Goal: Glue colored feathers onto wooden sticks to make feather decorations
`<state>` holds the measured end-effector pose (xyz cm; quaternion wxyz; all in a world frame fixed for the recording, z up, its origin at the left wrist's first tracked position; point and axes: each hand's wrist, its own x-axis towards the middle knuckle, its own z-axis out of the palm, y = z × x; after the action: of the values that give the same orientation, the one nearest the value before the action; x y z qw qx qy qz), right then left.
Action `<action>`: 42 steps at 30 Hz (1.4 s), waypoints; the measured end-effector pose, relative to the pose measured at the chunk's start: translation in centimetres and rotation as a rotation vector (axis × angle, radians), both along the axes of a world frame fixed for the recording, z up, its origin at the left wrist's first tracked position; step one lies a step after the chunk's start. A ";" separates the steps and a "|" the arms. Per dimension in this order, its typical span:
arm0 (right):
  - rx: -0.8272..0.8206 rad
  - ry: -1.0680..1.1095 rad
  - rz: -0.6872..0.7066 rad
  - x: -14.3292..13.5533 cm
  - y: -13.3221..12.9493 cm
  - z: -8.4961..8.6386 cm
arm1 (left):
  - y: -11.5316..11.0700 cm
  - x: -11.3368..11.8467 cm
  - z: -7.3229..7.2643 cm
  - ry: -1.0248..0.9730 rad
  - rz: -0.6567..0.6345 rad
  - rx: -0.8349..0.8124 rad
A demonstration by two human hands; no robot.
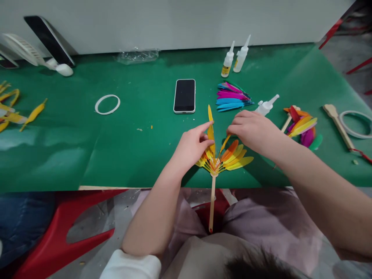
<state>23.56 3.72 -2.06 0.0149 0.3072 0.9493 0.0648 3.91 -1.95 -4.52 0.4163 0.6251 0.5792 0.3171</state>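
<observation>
A feather fan with a thin wooden handle lies at the table's front edge, its handle jutting out over my lap. Yellow and orange feathers spread from its head on both sides. My left hand has thumb and index finger at an upright yellow feather in the middle of the fan. Between the fingertips of my right hand is a narrow orange-yellow feather, its lower end close to the fan's head. A white glue bottle lies just behind my right hand, partly hidden by it.
Two glue bottles stand at the back, near pink and blue feathers. A phone lies mid-table. Multicoloured feathers, a wooden stick and a white ring are at right; another ring and yellow feathers at left.
</observation>
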 end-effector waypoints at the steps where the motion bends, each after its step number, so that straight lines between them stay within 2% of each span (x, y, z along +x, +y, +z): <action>1: -0.023 0.012 0.013 0.2 0.1 0.0 | 0.0 0.0 0.0 -0.004 -0.002 -0.002; 5: -0.131 0.085 0.050 0.8 0.3 -0.2 | 0.0 0.1 0.1 -0.013 -0.010 -0.013; 8: -0.255 0.217 0.016 0.8 -0.2 0.2 | 0.0 0.2 0.0 -0.006 -0.023 -0.014; 10: -0.384 0.339 -0.056 0.6 -0.7 0.7 | 0.0 0.3 -0.1 -0.011 -0.035 -0.006; 13: -0.647 0.556 -0.234 0.2 -1.4 1.2 | 0.0 0.3 -0.1 -0.027 -0.038 0.006; 16: -0.893 0.783 -0.399 -0.3 -2.0 0.9 | -0.1 0.2 0.0 -0.030 -0.033 0.004; 19: -1.019 0.887 -0.481 -0.9 -2.3 0.1 | -0.2 0.2 0.1 -0.023 -0.034 0.007; 21: -0.983 0.936 -0.509 -1.1 -2.3 -0.1 | -0.2 0.1 0.1 -0.020 -0.035 0.013; 26: -0.739 1.098 -0.586 -1.2 -2.1 0.7 | -0.3 0.0 0.0 -0.022 -0.036 0.036; 33: -0.800 1.032 -0.609 -1.1 -3.2 0.3 | -0.3 0.0 0.1 -0.048 -0.065 0.001; 42: -0.790 0.976 -0.636 -0.6 -3.8 -0.6 | -0.3 0.3 0.1 0.007 -0.068 0.010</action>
<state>22.93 -0.12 -2.63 -0.2840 0.5354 0.6642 -0.4377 4.25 -2.23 -4.42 0.4218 0.6475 0.5574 0.3035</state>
